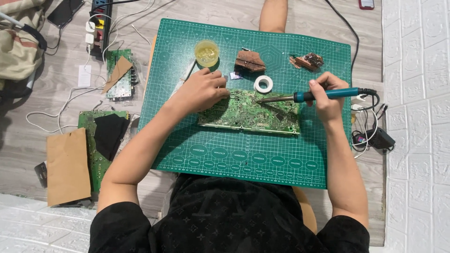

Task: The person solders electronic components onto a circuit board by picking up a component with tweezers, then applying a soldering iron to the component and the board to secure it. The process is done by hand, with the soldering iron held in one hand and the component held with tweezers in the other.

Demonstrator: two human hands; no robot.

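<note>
Right hand (328,100) clamps the teal soldering iron (311,95) by its cool grip, tip hot; left hand (205,90) pinches tweezers (231,94), steadying the stiff, light, fragile circuit board (251,112).

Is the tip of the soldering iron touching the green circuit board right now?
Cannot tell. In the head view the soldering iron tip lies over the circuit board, but looking straight down hides any gap.

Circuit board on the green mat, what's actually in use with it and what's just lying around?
In use:
circuit board
soldering iron in right hand
tweezers in left hand
cutting mat

Lying about:
yellow pot
white tape roll
brown scraps
spare boards on floor
power strip
</note>
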